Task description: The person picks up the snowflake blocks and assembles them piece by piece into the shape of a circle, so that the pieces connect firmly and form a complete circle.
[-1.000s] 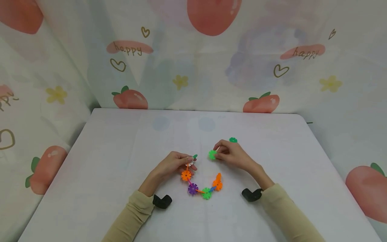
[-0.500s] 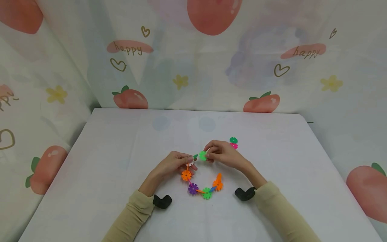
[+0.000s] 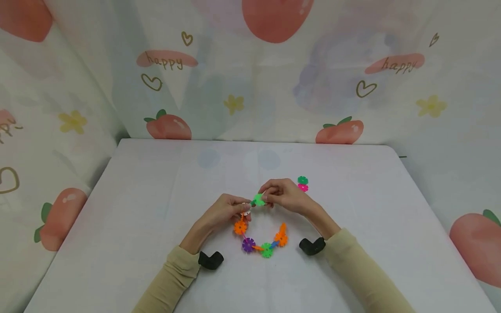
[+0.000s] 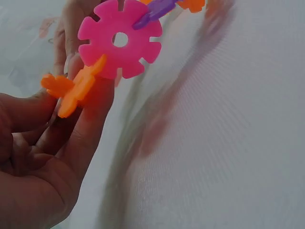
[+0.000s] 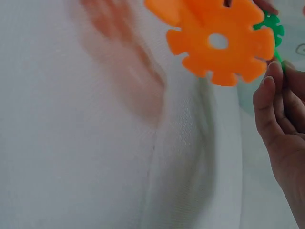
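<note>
A chain of notched plastic snowflake discs curves over the white table in the head view, with an orange disc (image 3: 240, 227), a purple disc (image 3: 248, 245) and a green disc (image 3: 267, 250) among its links. My left hand (image 3: 223, 215) pinches the chain at a white disc (image 3: 245, 211), partly hidden by the fingers. Between thumb and fingers, my right hand (image 3: 288, 198) holds a light green disc (image 3: 258, 200) against the dark green disc (image 3: 252, 203) at that chain end. A pink disc (image 4: 100, 36) fills the left wrist view's top; an orange disc (image 5: 190, 43) looms in the right wrist view.
Beyond my right hand lie a loose green disc (image 3: 303, 179) and a pink disc (image 3: 303, 188), close together on the white table (image 3: 156, 182). A black piece (image 3: 211, 261) sits at each wrist. A printed cloth (image 3: 266, 87) hangs behind the table.
My right hand has moved left with the light green disc, bringing it to the dark green disc. Its move uncovers the loose pink disc. My left hand stays nearly still.
</note>
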Action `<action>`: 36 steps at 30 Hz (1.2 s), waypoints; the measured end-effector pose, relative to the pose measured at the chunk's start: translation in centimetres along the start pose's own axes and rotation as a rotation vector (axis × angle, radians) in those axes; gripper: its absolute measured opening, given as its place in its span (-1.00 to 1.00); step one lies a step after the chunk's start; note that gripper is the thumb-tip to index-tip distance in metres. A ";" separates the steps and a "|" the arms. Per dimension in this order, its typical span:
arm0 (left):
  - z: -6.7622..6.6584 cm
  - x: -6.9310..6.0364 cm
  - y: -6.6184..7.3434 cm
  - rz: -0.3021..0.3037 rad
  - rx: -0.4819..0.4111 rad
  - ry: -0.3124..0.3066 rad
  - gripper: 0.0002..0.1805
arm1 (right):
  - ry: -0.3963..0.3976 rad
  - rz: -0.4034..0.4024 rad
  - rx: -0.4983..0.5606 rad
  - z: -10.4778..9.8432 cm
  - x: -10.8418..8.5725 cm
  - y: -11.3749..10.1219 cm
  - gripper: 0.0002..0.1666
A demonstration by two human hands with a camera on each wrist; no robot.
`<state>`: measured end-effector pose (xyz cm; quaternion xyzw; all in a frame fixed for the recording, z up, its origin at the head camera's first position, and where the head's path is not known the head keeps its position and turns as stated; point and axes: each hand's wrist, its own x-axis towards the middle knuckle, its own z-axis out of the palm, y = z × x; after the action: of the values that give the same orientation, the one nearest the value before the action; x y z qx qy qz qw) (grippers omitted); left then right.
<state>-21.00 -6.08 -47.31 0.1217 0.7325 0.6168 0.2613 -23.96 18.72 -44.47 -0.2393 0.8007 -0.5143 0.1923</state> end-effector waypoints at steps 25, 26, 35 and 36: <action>0.8 1.0 0.9 -0.019 0.059 -0.014 -0.61 | -0.050 0.020 -0.082 -1.2 0.5 0.2 -0.78; 0.9 1.1 0.8 -0.014 0.062 0.002 -0.64 | -0.040 0.027 -0.095 -1.4 0.3 0.3 -0.77; 0.6 0.9 0.1 -0.049 -0.027 0.035 -0.70 | 0.173 0.096 -0.283 -4.3 -2.7 1.5 -0.77; 0.5 0.8 0.1 -0.052 -0.046 0.032 -0.69 | 0.202 0.102 -0.313 -4.6 -3.1 1.8 -0.77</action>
<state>-21.47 -5.25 -47.43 0.0866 0.7250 0.6283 0.2685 -24.35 24.56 -44.09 -0.1726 0.8973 -0.3946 0.0969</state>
